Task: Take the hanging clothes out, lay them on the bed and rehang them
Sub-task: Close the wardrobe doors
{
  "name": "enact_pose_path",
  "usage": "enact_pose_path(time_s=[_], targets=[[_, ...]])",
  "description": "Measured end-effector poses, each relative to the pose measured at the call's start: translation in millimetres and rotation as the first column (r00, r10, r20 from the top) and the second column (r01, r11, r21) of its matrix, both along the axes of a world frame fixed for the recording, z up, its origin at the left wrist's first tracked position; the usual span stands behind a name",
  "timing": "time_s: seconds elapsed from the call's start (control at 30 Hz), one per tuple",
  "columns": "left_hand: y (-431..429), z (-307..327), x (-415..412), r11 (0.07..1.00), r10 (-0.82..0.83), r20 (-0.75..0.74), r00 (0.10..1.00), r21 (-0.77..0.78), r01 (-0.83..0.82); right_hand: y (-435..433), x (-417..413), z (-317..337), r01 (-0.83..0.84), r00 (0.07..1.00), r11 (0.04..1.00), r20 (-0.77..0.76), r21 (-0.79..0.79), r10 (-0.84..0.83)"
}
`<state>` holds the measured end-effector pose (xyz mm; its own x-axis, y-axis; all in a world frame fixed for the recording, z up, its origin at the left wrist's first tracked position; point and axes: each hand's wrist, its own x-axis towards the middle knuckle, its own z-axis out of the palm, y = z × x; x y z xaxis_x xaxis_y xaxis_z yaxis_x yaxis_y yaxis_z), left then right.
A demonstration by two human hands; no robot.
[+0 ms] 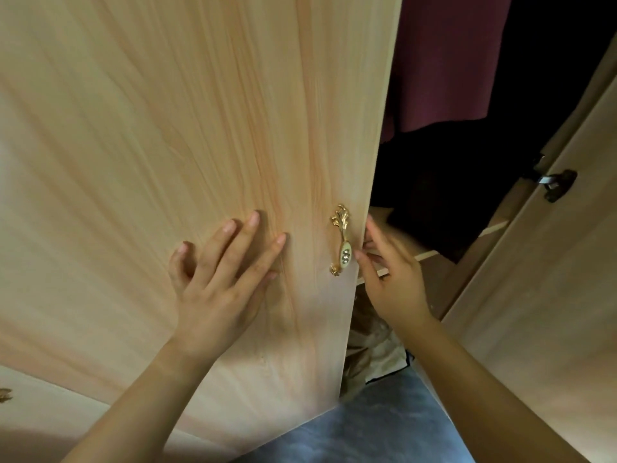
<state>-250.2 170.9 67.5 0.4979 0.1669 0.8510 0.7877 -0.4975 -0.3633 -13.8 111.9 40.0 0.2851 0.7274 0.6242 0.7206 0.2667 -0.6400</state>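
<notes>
2 hands, 2 doors, 1 gold handle (342,240), 1 hinge (557,183).
Left hand (213,289): flat on the left door (167,128) face, fingers spread straight, holding nothing.
Right hand (394,282): at that door's free edge, just beside the handle. It's blurred, so can't tell if it pinches the edge or only touches.
Clothes are inside the wardrobe: 1 maroon garment (444,61) hanging at top of the gap, dark clothing (434,182) below it, piece count unclear.
Right door (551,295) swung wide.
The gap narrows toward the bottom, w/ a shelf edge (424,255) crossing behind the right hand.
Crumpled bag (377,349) low in the opening, above the blue-grey floor (367,429).
</notes>
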Motion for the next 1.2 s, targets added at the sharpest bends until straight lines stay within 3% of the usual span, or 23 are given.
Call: enact_pose_path(time_s=[0.17, 0.27, 0.43, 0.57, 0.7, 0.9, 1.03, 1.2], targets=[[-3.1, 2.7, 0.0, 0.997, 0.043, -0.019, 0.999, -0.058, -0.044, -25.4, 4.1, 2.6, 0.002, 0.998, 0.985, 0.059, -0.171, 0.008], [-20.5, 3.0, 11.6, 0.97, 0.074, -0.008, 0.997, -0.233, -0.074, -60.3, 13.3, -1.4, 0.029, 0.996, 0.967, 0.09, -0.252, -0.006], [-90.1, -1.1, 63.2, 0.769, 0.087, 0.043, 0.995, -0.638, -0.04, -150.7, 58.4, -13.2, 0.091, 0.994, 0.889, 0.1, -0.448, -0.052], [-165.2, -28.3, 119.4, 0.669, -0.065, -0.09, 0.994, -0.743, -0.023, -250.9, 111.3, -26.5, 0.203, 0.979, 0.81, 0.101, -0.55, -0.177], [-244.7, -54.9, 189.4, 0.498, -0.268, -0.043, 0.962, -0.862, 0.1, -356.9, 158.0, -39.0, 0.344, 0.937, 0.684, 0.185, -0.643, -0.297], [-350.0, -84.1, 293.2, 0.267, -0.579, 0.044, 0.814, -0.933, 0.24, -493.3, 206.9, -47.0, 0.488, 0.852, 0.572, 0.217, -0.66, -0.477], [-381.5, -79.6, 352.6, 0.204, -0.667, 0.043, 0.744, -0.95, 0.238, -530.7, 234.9, -48.7, 0.538, 0.806, 0.53, 0.217, -0.655, -0.55], [-366.2, -76.8, 404.5, 0.24, -0.651, 0.01, 0.759, -0.946, 0.219, -511.8, 280.5, -46.3, 0.516, 0.826, 0.593, 0.176, -0.618, -0.536]])
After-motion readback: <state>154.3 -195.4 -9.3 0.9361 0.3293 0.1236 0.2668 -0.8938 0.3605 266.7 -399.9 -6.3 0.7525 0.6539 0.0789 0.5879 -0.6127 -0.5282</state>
